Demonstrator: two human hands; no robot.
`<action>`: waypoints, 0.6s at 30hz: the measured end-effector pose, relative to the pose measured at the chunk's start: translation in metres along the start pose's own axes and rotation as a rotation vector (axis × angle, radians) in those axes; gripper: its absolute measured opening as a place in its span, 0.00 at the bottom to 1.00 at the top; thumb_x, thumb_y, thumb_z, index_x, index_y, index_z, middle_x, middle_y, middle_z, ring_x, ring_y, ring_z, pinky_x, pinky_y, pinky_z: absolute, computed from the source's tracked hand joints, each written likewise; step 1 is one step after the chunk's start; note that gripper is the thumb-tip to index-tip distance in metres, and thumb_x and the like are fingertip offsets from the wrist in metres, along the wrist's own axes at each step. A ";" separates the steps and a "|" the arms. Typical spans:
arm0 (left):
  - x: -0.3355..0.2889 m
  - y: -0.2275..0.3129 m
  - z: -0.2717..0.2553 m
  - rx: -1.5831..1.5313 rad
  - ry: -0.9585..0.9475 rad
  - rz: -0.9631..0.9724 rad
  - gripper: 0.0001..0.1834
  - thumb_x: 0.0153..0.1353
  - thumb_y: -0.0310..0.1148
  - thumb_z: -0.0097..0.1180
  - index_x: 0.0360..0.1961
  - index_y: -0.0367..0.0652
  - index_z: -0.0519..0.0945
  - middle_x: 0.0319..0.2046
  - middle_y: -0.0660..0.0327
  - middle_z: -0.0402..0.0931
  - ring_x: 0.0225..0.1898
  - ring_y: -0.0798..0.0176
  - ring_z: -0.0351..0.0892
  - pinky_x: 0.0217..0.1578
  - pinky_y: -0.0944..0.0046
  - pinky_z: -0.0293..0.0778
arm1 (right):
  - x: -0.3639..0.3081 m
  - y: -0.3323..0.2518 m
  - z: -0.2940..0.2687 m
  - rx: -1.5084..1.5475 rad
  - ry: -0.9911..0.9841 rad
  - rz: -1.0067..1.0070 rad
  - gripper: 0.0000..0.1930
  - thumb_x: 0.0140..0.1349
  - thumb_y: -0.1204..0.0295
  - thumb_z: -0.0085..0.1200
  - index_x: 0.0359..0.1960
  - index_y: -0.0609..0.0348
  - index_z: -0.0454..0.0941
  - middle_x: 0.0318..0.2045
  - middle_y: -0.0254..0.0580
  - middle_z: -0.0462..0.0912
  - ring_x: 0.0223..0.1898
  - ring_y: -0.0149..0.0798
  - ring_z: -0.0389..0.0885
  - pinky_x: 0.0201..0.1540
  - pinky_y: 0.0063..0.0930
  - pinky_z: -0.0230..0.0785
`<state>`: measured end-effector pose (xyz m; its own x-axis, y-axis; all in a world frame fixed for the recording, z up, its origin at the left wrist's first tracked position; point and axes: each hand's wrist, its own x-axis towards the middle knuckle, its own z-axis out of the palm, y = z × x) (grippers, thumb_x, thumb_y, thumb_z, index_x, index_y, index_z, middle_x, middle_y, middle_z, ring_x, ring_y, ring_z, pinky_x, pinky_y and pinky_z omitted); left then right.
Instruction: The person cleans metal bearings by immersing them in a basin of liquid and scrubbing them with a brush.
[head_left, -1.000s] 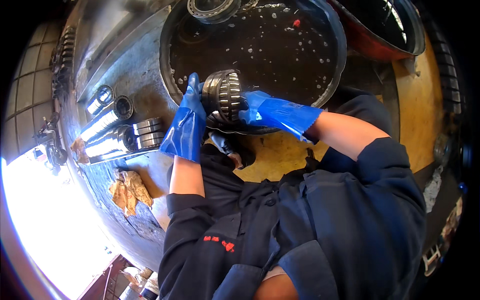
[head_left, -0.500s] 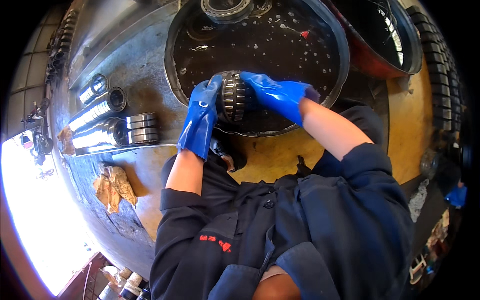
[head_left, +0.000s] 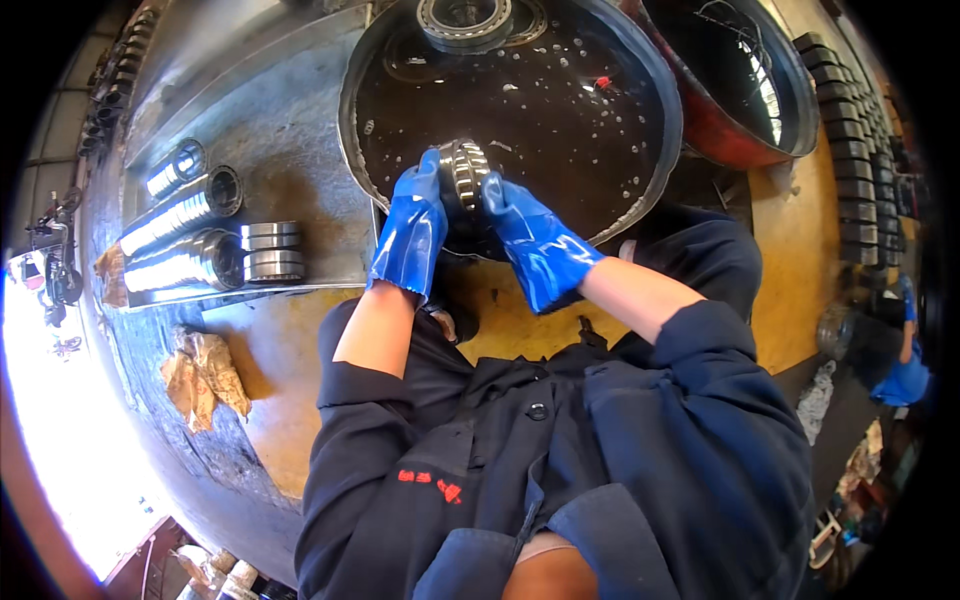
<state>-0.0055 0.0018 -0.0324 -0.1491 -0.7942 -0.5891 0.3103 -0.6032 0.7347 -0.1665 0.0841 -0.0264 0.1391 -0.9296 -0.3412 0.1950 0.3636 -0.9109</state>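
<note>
Between my two gloved hands is a shiny metal roller bearing, held on edge over the near side of a round metal tub of dark liquid. My left hand, in a long blue rubber glove, grips its left side. My right hand, gloved the same way, is closed on its right side, fingers partly hidden behind it. At the tub's far side a large bearing ring sits partly in the liquid, and a small red scrap floats to the right.
Left of the tub, a metal tray bears rows of shiny bearings and a short stack of rings. Crumpled brown paper lies nearer. A red drum stands at right, beside stacked dark rings. Another person's blue sleeve shows far right.
The bearing has tilted and turned slightly between my hands. My right hand has come lower and closer to my left. At the far right edge more of another person's arm shows.
</note>
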 end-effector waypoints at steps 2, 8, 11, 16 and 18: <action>0.004 -0.002 -0.014 -0.146 0.022 -0.039 0.23 0.78 0.46 0.55 0.53 0.32 0.84 0.43 0.51 0.89 0.38 0.54 0.90 0.43 0.55 0.87 | -0.004 -0.014 -0.009 -0.371 -0.069 0.102 0.34 0.82 0.44 0.39 0.64 0.63 0.81 0.54 0.53 0.88 0.57 0.44 0.84 0.65 0.37 0.71; 0.010 -0.002 -0.006 0.168 0.113 -0.004 0.27 0.77 0.49 0.56 0.53 0.30 0.84 0.41 0.52 0.88 0.35 0.57 0.87 0.41 0.57 0.83 | 0.063 -0.064 -0.007 -0.727 0.023 0.043 0.20 0.79 0.62 0.44 0.50 0.68 0.81 0.51 0.59 0.88 0.52 0.49 0.86 0.59 0.46 0.73; 0.011 -0.003 0.014 0.238 0.114 -0.014 0.27 0.77 0.49 0.56 0.52 0.30 0.85 0.40 0.51 0.88 0.34 0.56 0.87 0.39 0.57 0.83 | 0.088 -0.038 -0.020 -0.696 0.105 0.171 0.18 0.76 0.66 0.47 0.52 0.69 0.82 0.50 0.58 0.88 0.48 0.47 0.86 0.54 0.47 0.76; 0.003 0.001 0.000 0.175 0.130 -0.025 0.27 0.76 0.49 0.56 0.50 0.29 0.85 0.39 0.50 0.88 0.34 0.55 0.87 0.39 0.56 0.83 | 0.018 -0.016 0.017 -0.385 0.172 -0.129 0.27 0.75 0.52 0.47 0.56 0.66 0.83 0.51 0.61 0.88 0.56 0.56 0.86 0.60 0.46 0.76; 0.009 -0.004 -0.002 0.115 0.124 -0.003 0.27 0.76 0.49 0.56 0.49 0.29 0.85 0.39 0.50 0.88 0.34 0.55 0.88 0.39 0.55 0.84 | 0.009 0.013 0.016 -0.555 0.143 -0.055 0.31 0.77 0.45 0.44 0.57 0.62 0.83 0.50 0.62 0.89 0.59 0.60 0.85 0.62 0.48 0.75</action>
<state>-0.0057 -0.0032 -0.0414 -0.0304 -0.7813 -0.6234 0.1993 -0.6159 0.7622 -0.1477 0.0809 -0.0375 0.0027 -0.9592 -0.2829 -0.3458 0.2646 -0.9003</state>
